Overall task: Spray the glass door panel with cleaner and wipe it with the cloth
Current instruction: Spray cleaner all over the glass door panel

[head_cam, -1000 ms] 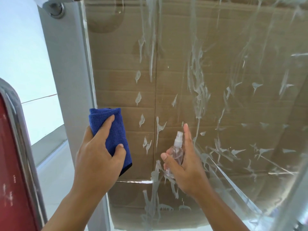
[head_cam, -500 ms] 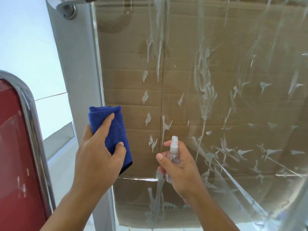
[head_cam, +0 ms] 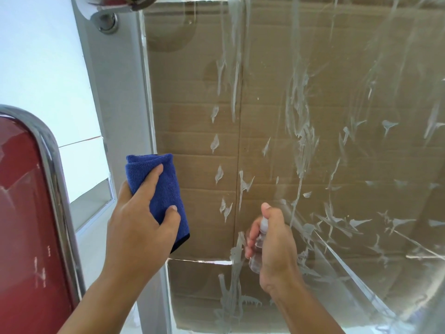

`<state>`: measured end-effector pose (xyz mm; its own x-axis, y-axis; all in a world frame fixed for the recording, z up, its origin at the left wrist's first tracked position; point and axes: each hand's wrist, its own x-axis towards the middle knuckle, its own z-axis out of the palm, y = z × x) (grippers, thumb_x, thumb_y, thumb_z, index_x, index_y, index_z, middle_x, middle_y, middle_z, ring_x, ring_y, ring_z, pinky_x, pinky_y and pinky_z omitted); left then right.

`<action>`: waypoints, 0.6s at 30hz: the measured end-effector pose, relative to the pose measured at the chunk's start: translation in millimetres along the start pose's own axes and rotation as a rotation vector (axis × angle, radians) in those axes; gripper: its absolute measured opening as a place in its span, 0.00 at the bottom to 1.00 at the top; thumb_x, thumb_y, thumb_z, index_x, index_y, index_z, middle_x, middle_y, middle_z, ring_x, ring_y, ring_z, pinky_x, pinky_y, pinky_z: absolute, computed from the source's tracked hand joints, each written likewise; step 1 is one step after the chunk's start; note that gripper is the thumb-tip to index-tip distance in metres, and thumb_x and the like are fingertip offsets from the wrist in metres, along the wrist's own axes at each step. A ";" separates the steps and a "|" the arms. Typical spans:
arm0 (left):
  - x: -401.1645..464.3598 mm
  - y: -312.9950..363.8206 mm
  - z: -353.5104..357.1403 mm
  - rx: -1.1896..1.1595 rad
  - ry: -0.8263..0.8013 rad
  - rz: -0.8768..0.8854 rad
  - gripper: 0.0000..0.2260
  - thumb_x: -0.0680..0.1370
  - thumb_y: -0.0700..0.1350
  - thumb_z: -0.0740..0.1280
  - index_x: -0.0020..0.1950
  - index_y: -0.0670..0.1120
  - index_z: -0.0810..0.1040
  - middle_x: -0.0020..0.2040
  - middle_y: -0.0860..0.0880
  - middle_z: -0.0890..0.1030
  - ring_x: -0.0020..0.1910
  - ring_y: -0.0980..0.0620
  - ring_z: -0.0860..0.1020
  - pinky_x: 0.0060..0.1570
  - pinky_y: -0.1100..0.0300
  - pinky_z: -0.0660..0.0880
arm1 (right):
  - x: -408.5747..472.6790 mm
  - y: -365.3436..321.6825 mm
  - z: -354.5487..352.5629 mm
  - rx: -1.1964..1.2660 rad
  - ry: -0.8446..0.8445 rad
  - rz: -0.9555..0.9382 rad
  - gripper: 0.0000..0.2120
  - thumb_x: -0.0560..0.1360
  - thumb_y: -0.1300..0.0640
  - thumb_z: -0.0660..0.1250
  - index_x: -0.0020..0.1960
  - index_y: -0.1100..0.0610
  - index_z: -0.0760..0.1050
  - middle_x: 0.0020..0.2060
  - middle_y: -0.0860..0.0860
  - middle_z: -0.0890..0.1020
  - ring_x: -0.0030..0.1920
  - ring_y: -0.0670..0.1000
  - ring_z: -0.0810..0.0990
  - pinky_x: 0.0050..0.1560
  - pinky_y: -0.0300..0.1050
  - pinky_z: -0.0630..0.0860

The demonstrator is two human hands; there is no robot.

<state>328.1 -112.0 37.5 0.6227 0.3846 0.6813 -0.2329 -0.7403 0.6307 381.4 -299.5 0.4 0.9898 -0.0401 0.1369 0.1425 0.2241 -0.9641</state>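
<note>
Nearest me, my right hand is wrapped around the small clear spray bottle, forefinger curled over its top, nozzle aimed at the lower glass. My left hand grips the folded blue cloth by the grey door frame, ready. Beyond them the glass door panel carries white streaks over brown cardboard. I judge I'm mid-spray; next comes bringing the cloth across to wipe. Compared with half a second ago, my forefinger has come down onto the pump and the bottle has tipped toward the glass.
</note>
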 end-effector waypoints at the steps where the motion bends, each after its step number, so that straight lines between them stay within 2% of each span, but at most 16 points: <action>1: 0.4 -0.5 0.2 -0.002 -0.001 -0.002 0.32 0.74 0.39 0.71 0.76 0.55 0.67 0.66 0.50 0.72 0.49 0.56 0.69 0.50 0.58 0.66 | 0.8 -0.5 0.2 -0.002 -0.007 -0.040 0.30 0.83 0.46 0.56 0.24 0.55 0.71 0.26 0.56 0.70 0.26 0.53 0.69 0.33 0.48 0.68; 3: 1.8 -1.5 0.9 -0.009 0.000 -0.005 0.32 0.74 0.40 0.71 0.76 0.56 0.67 0.66 0.51 0.71 0.50 0.56 0.69 0.50 0.57 0.66 | 4.1 -1.4 0.0 -0.006 -0.005 -0.091 0.30 0.83 0.46 0.55 0.25 0.55 0.71 0.25 0.55 0.71 0.26 0.53 0.70 0.32 0.47 0.70; 7: 2.3 -2.6 3.8 -0.008 0.009 -0.007 0.31 0.74 0.39 0.71 0.75 0.55 0.68 0.64 0.53 0.71 0.50 0.55 0.70 0.51 0.57 0.67 | 11.5 3.9 -6.4 -0.005 0.056 -0.106 0.29 0.83 0.49 0.56 0.24 0.55 0.71 0.25 0.55 0.70 0.24 0.51 0.69 0.28 0.45 0.67; 10: -1.4 -1.1 7.8 -0.017 -0.003 -0.003 0.31 0.74 0.39 0.71 0.75 0.55 0.68 0.62 0.57 0.68 0.49 0.56 0.68 0.50 0.58 0.66 | 14.5 11.2 -16.9 -0.009 0.060 -0.093 0.30 0.84 0.49 0.56 0.24 0.55 0.72 0.24 0.55 0.71 0.24 0.51 0.70 0.29 0.44 0.68; 15: -10.7 2.7 20.9 -0.062 -0.034 0.020 0.31 0.75 0.40 0.71 0.75 0.56 0.68 0.63 0.59 0.68 0.52 0.61 0.68 0.53 0.59 0.66 | 14.7 21.8 -37.2 0.035 0.121 -0.013 0.31 0.84 0.48 0.56 0.23 0.53 0.73 0.23 0.53 0.72 0.24 0.51 0.70 0.32 0.45 0.69; 18: -17.2 7.0 31.5 -0.084 -0.038 0.040 0.30 0.75 0.39 0.71 0.75 0.56 0.69 0.62 0.59 0.68 0.51 0.64 0.67 0.49 0.66 0.66 | 14.1 29.3 -51.5 0.052 0.203 -0.022 0.30 0.84 0.50 0.56 0.23 0.53 0.72 0.23 0.53 0.72 0.24 0.52 0.70 0.32 0.47 0.68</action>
<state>339.2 -141.2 18.5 0.6394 0.3333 0.6929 -0.3188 -0.7051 0.6334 399.2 -343.6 -37.6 0.9651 -0.2403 0.1040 0.1695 0.2708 -0.9476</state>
